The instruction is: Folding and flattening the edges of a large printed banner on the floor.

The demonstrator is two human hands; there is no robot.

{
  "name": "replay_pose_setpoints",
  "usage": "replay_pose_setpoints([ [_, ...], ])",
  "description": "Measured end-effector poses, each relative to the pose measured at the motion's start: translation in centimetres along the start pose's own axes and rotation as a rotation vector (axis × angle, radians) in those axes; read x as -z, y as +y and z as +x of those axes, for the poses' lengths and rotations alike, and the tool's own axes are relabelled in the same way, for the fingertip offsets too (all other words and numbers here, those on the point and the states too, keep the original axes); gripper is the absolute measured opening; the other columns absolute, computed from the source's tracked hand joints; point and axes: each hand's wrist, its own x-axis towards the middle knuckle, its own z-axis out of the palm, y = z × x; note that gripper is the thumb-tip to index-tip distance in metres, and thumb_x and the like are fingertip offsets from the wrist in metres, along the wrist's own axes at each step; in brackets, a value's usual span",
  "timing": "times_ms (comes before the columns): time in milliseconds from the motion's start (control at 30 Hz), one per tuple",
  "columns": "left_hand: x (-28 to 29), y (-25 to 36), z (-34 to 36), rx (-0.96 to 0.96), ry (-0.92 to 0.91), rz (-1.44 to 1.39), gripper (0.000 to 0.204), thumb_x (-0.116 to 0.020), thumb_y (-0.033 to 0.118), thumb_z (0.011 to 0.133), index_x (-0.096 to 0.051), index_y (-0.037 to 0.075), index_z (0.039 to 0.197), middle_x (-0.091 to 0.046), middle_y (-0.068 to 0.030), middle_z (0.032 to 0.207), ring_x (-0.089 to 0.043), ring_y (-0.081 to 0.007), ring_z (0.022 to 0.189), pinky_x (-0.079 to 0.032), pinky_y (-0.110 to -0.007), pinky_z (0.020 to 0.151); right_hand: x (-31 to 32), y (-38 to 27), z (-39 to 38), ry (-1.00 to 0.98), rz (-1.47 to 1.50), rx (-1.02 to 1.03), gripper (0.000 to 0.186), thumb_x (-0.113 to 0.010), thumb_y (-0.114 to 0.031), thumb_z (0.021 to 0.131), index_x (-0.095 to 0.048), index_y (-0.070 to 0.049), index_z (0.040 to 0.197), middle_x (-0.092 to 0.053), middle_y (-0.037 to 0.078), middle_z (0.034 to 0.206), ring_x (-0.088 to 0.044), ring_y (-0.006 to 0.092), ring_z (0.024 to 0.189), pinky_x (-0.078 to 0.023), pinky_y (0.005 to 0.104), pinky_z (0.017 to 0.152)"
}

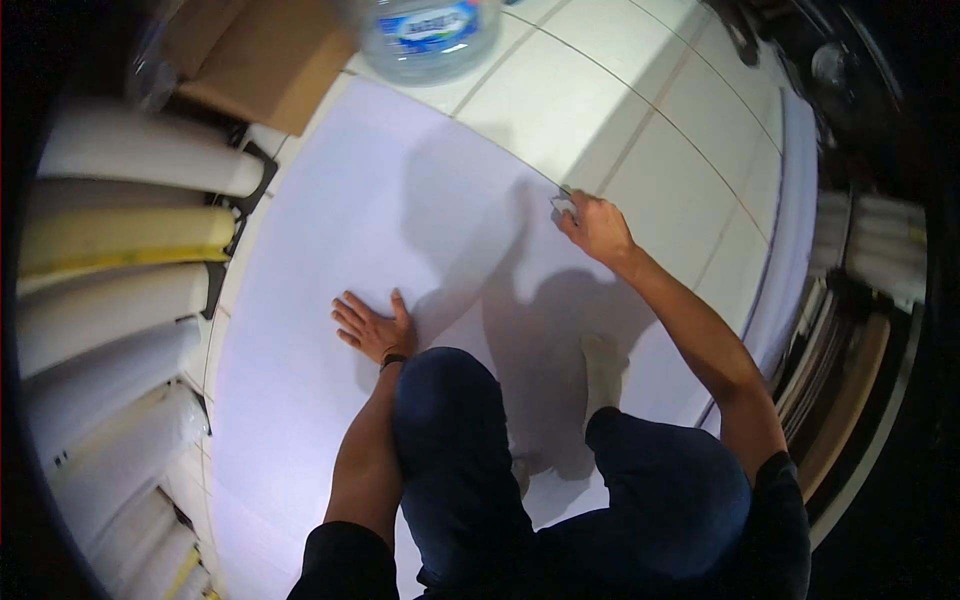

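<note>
A large white sheet (300, 300) lies flat on the tiled floor under me, and my shadow falls across it. My left hand (372, 328) rests palm down on it with the fingers spread, beside my left knee. At the sheet's far right edge, my right hand (597, 228) is closed in a pinch. A small pale, shiny bit (560, 205) shows at its fingertips; whether it is a tool or a lifted piece of the sheet, I cannot tell. My sock-covered foot (602, 372) stands on the sheet.
Several rolls of material (110, 290) lie on racks along the left. A cardboard box (265, 70) and a big clear water bottle (430, 45) stand at the far side. A long pale roll (795, 190) and stacked lengths (850, 400) line the right. White tiles (690, 170) border the sheet.
</note>
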Motion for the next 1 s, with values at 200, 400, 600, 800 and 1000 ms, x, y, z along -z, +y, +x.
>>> replay_pose_setpoints([
  [200,-1.2,-0.4,-0.3,-0.006,0.108,0.069,0.091,-0.043,0.067,0.090,-0.022,0.005,0.152,-0.019,-0.0194,0.158,-0.014,-0.0346,0.147,-0.011,-0.052,0.118,1.0,7.9,-13.7,0.123,0.150,-0.241,0.035,-0.059,-0.017,0.084,-0.061,0.005,0.111,-0.068,0.025,0.091,-0.067,0.0401,0.078,-0.055,0.0450,0.072],
  [400,-3.6,-1.7,0.1,0.054,0.194,0.131,0.092,-0.036,0.075,0.088,-0.025,0.010,0.152,-0.024,-0.0146,0.158,-0.020,-0.0314,0.146,-0.015,-0.050,0.117,-0.4,13.8,-26.4,0.257,0.163,-0.525,0.033,-0.059,-0.018,0.085,-0.061,0.005,0.109,-0.068,0.025,0.090,-0.067,0.0403,0.079,-0.055,0.0456,0.072],
  [600,-6.5,-3.2,3.0,0.057,0.287,0.062,0.093,-0.036,0.079,0.084,-0.034,0.013,0.150,-0.029,-0.0145,0.156,-0.024,-0.0315,0.145,-0.016,-0.050,0.117,-1.0,19.0,-35.2,0.374,0.070,-0.788,0.026,-0.061,-0.017,0.083,-0.060,0.005,0.098,-0.066,0.027,0.085,-0.066,0.0423,0.077,-0.054,0.0473,0.070],
  [800,-6.8,-2.6,2.0,0.035,0.254,0.041,0.095,-0.036,0.081,0.083,-0.033,0.012,0.150,-0.029,-0.0151,0.156,-0.023,-0.0311,0.146,-0.017,-0.049,0.117,-2.8,23.0,-40.5,0.592,0.083,-0.929,0.025,-0.060,-0.021,0.087,-0.056,0.004,0.084,-0.063,0.029,0.074,-0.064,0.0456,0.070,-0.051,0.0512,0.064],
  [1000,-6.7,-4.1,3.1,0.038,0.269,0.056,0.097,-0.037,0.082,0.082,-0.034,0.012,0.149,-0.029,-0.0154,0.155,-0.024,-0.0315,0.145,-0.018,-0.051,0.117,-3.3,22.7,-40.1,0.679,0.056,-1.057,0.029,-0.058,-0.023,0.087,-0.059,0.006,0.094,-0.064,0.027,0.072,-0.064,0.0440,0.065,-0.052,0.0482,0.063],
])
